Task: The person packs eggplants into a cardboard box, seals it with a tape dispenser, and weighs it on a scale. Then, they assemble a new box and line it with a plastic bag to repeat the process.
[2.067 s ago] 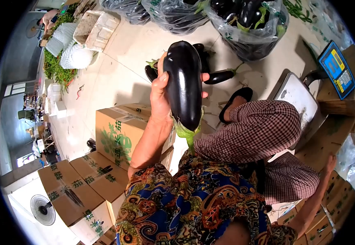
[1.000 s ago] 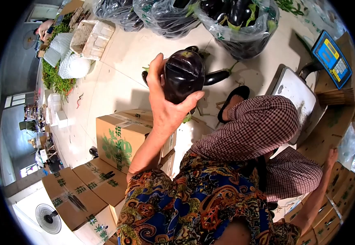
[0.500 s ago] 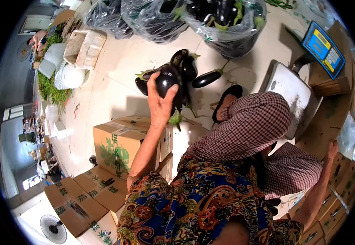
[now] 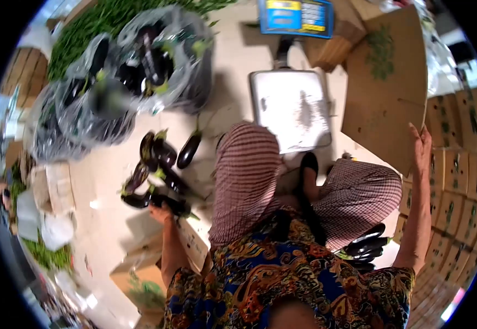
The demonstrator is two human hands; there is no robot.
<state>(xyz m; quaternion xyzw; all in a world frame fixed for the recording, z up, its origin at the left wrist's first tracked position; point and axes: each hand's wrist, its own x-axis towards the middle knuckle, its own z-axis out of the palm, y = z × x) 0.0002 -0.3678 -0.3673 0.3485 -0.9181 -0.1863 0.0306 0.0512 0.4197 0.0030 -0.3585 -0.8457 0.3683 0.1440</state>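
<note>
My left hand (image 4: 161, 213) is closed around a dark purple eggplant (image 4: 177, 205) low over the floor, its fingers partly hidden behind it. Several more eggplants (image 4: 163, 152) lie in a loose pile just beyond that hand, and a single eggplant (image 4: 189, 149) rests a little apart to the right. On the other side, my right hand (image 4: 421, 140) grips the edge of a tall open cardboard box (image 4: 384, 88). Another small heap of eggplants (image 4: 367, 247) lies beside my right knee.
A platform scale (image 4: 290, 109) with a blue display (image 4: 296, 17) stands ahead. Clear plastic bags of eggplants (image 4: 194, 77) sit at upper left, near green produce (image 4: 85, 41). A printed carton (image 4: 139, 279) is by my left arm; stacked cartons (image 4: 450, 175) line the right.
My view has swung right, showing the scale and the right-hand box more fully. My left hand has drawn closer to the carton, lower beside the pile, with an eggplant in it.
</note>
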